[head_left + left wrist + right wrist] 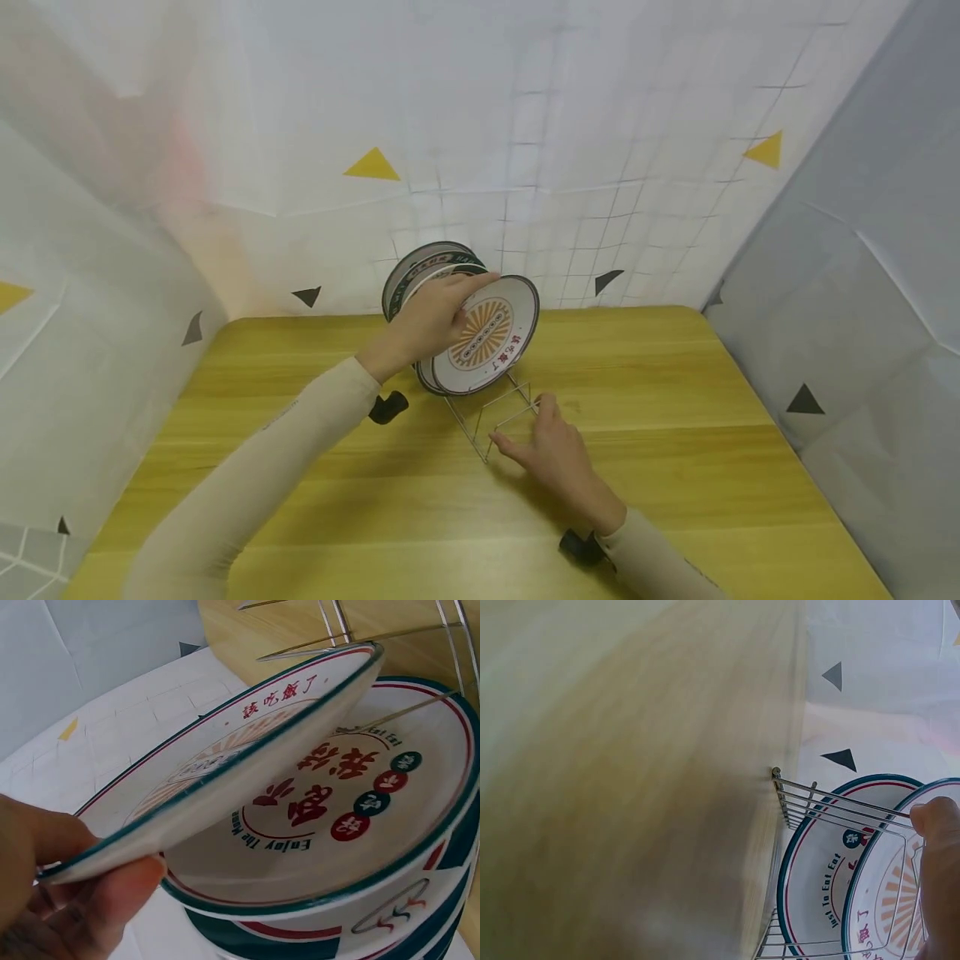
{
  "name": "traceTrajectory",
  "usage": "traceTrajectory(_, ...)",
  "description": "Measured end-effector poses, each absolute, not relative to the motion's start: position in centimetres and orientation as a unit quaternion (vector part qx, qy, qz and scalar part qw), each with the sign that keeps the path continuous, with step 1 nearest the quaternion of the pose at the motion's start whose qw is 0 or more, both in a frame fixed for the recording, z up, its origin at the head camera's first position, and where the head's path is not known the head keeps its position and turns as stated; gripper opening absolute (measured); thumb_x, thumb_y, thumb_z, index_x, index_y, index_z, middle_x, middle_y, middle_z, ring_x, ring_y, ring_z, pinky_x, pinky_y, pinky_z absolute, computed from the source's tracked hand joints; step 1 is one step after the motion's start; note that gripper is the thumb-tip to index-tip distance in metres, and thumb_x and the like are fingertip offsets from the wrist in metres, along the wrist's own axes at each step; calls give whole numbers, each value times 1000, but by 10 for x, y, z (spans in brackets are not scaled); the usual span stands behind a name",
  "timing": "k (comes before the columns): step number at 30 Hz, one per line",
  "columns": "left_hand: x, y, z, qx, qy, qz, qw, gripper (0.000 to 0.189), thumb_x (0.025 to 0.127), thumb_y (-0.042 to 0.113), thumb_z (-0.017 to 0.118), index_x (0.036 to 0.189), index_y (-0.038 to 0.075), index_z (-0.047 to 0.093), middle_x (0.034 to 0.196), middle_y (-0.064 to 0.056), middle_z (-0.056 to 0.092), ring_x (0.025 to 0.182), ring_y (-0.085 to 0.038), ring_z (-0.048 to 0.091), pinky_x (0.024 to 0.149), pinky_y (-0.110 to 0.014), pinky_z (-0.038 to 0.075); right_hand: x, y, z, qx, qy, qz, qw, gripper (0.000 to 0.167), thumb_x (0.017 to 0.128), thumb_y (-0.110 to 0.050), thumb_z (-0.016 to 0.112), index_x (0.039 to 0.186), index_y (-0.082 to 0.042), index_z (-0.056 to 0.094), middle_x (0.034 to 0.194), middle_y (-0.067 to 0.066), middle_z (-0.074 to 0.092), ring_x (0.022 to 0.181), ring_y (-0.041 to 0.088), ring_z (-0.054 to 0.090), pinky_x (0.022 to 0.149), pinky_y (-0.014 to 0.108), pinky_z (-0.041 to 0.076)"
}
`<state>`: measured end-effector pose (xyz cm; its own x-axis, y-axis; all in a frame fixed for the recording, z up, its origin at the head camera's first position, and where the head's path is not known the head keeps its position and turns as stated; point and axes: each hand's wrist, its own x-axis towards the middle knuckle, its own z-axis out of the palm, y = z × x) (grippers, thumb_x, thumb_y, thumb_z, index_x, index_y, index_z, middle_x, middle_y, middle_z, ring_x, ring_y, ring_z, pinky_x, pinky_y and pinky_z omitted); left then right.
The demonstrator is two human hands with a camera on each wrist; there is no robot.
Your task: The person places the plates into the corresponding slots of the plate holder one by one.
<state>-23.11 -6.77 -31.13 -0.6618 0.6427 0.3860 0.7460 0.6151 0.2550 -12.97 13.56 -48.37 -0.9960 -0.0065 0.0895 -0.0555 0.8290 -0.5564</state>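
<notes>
My left hand (429, 323) pinches a white plate (486, 335) by its upper left edge, thumb on one side and fingers on the other. The plate has a dark green rim, an orange sunburst and red characters, and stands tilted over the wire rack (480, 438). Right behind it, in the left wrist view, is another white plate (330, 859) with red characters and green and red dots. My right hand (558, 457) holds the near end of the rack, thumb and fingers spread across its wires. In the right wrist view, the rack's wires (840, 801) cross in front of both plates.
More round white dishes with green-banded sides (429, 260) stand in a row behind, near the back wall (480, 150). The yellow wooden table (660, 433) is enclosed by white sheets with yellow and black triangles. A black wrist device (390, 407) sits beneath each forearm.
</notes>
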Motion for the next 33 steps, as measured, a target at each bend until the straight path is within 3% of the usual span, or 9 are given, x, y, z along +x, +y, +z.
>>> traceTrajectory(9, -236, -54, -306, -377, -902, -183, 103, 72, 84, -10, 57, 149, 19, 42, 110, -8, 65, 76, -16, 50, 68, -27, 45, -129, 137, -486, 15, -956, 287, 51, 90, 72, -68, 73, 122, -2, 38, 73, 7, 49, 53, 19, 46, 44, 28, 37)
traceTrajectory(15, -244, -52, -306, -364, -907, -190, 89, 71, 85, -11, 55, 148, 19, 43, 122, -10, 63, 74, -16, 50, 62, -25, 43, -128, 137, -486, 13, -956, 287, 50, 88, 72, -67, 74, 121, -2, 38, 72, 7, 48, 53, 19, 45, 44, 28, 36)
traceTrajectory(20, -246, -56, -309, -363, -908, -191, 84, 71, 86, -10, 55, 149, 22, 42, 121, -9, 63, 72, -16, 49, 60, -25, 42, -127, 135, -485, 15, -955, 294, 42, 87, 72, -66, 73, 120, -2, 38, 72, 7, 47, 52, 18, 45, 43, 28, 36)
traceTrajectory(26, -246, -64, -310, -353, -912, -173, 122, 72, 84, -10, 58, 147, 23, 44, 128, -6, 63, 68, -16, 50, 82, -32, 50, -129, 134, -484, 18, -957, 287, 41, 89, 73, -67, 72, 121, -1, 38, 72, 7, 48, 53, 19, 45, 43, 28, 36)
traceTrajectory(28, -245, -65, -311, -354, -910, -170, 134, 72, 84, -10, 58, 147, 22, 44, 121, -6, 66, 68, -16, 50, 86, -33, 51, -129, 135, -484, 18, -957, 286, 44, 88, 73, -67, 72, 121, -1, 39, 72, 7, 48, 53, 19, 46, 44, 28, 36)
traceTrajectory(33, -244, -66, -312, -358, -906, -168, 150, 72, 83, -9, 58, 147, 21, 45, 97, -5, 64, 69, -16, 49, 77, -33, 51, -129, 135, -483, 18, -955, 292, 42, 89, 73, -67, 72, 121, -1, 38, 70, 7, 47, 52, 19, 45, 43, 28, 36)
